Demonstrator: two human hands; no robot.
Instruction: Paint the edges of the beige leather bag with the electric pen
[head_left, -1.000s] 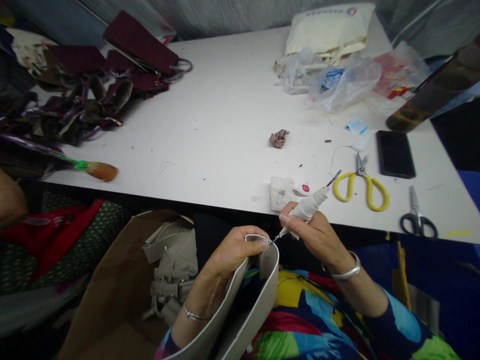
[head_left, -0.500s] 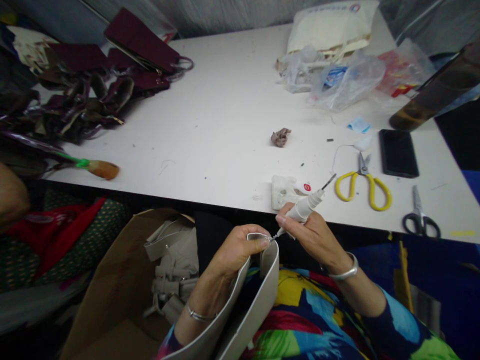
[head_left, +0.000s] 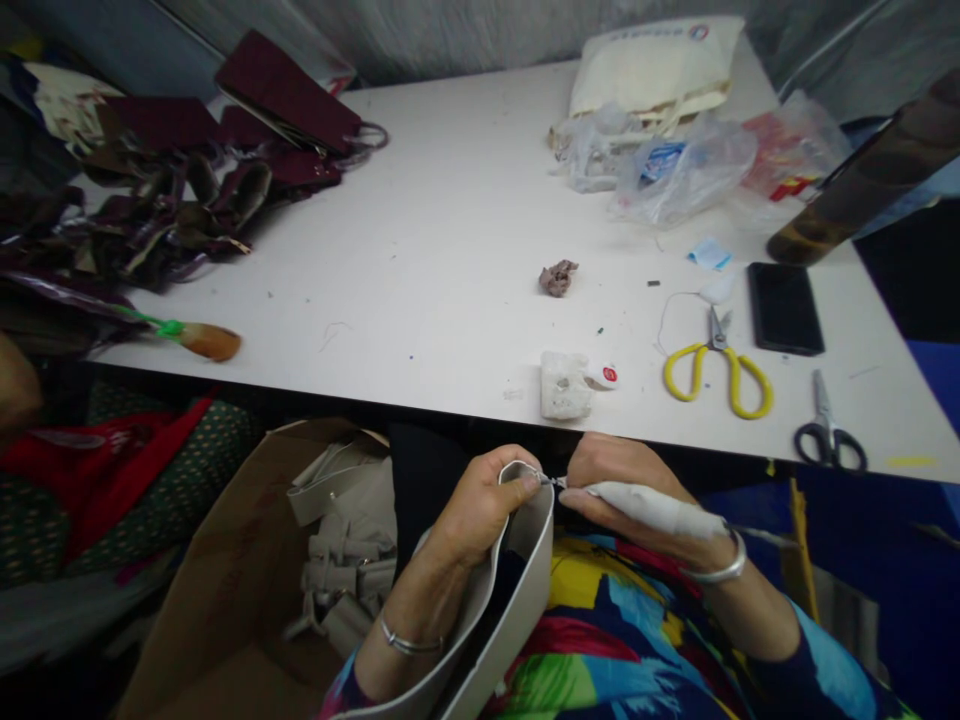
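My left hand (head_left: 480, 500) pinches the top edge of a light grey bag piece (head_left: 517, 590), thumb pressed near its corner. The piece hangs open over my lap. Close beside that corner is my right hand (head_left: 622, 475), closed around an awl (head_left: 652, 508) with a white-wrapped handle. The awl lies back across the palm, its thin metal end pointing right past the wrist. Between the two hands, a short dark and pale bit, perhaps thread or the awl's tip, shows at the bag's edge; it is too small to make out.
Yellow-handled scissors (head_left: 718, 365), black-handled scissors (head_left: 830, 430), a black phone (head_left: 785, 308) and a whitish block (head_left: 564, 388) lie on the table (head_left: 450, 250). Maroon bags (head_left: 285, 95) pile up at left, near a brush (head_left: 210, 340). A cardboard box (head_left: 217, 560) holds grey pieces. Another person's arm (head_left: 15, 385) shows.
My right hand has turned over and drawn slightly away from the bag's corner. The awl has swung from pointing up-right to lying along my wrist. My left hand stays on the bag edge.
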